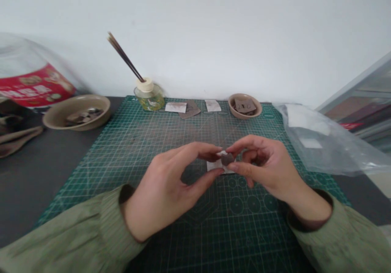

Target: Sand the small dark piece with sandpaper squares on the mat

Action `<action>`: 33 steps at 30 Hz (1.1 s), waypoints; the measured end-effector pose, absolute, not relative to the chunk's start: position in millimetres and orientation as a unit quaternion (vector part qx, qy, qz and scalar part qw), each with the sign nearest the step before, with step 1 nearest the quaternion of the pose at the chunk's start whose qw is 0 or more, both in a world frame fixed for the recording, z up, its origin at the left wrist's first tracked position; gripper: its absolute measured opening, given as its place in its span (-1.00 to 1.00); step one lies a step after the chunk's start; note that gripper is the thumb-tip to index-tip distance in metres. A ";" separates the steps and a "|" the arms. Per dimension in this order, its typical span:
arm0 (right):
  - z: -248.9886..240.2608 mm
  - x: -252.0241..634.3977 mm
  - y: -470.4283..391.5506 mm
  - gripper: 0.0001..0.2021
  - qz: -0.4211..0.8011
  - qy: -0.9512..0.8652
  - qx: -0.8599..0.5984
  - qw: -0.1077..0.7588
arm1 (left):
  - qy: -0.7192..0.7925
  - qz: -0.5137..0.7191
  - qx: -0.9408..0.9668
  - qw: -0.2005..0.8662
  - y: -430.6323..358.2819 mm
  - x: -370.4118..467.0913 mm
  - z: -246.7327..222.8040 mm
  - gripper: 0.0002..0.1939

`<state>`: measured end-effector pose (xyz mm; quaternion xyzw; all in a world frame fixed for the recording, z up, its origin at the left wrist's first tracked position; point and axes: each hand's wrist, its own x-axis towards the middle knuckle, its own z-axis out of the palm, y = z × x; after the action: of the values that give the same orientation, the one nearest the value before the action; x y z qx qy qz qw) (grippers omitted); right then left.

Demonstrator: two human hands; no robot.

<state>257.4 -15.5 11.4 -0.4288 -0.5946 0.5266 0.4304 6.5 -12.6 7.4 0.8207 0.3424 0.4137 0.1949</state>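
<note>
My right hand pinches a small, flat grey-brown piece, like a pottery sherd, between thumb and forefinger. From the other side, the thumb and fingertips of my left hand close about the same piece at its left edge. The exact contact of the left fingertips is hard to see. Directly beneath lies a white paper slip, partly covered by my fingers. Both hands are over a green cutting mat.
At the back stand a reed diffuser, paper slips, flat grey-brown pieces and a small bowl of marked pieces. A larger bowl with fragments and a red-labelled plastic container are left; a clear plastic bag lies right.
</note>
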 end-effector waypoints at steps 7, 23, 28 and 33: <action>11.8 255.8 -15.7 -0.68 0.570 -0.562 -0.404 0.443 | 0.342 0.449 0.781 0.266 -17.6 7.2 16.2 -0.81; 15.8 256.7 -18.2 -0.70 0.574 -0.567 -0.398 0.435 | 0.337 0.455 0.711 0.417 -19.2 9.2 15.3 -0.77; 16.3 256.9 -18.6 -0.71 0.564 -0.579 -0.404 0.429 | 0.334 0.459 0.706 0.424 -20.0 8.6 15.8 -0.76; 15.7 257.6 -19.1 -0.71 0.555 -0.591 -0.404 0.423 | 0.348 0.451 0.701 0.429 -19.2 10.0 19.3 -0.87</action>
<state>257.6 -19.1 15.7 -0.4043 -0.5907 0.5555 0.4232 10.0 -19.2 19.3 0.7010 0.3475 0.4514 0.4291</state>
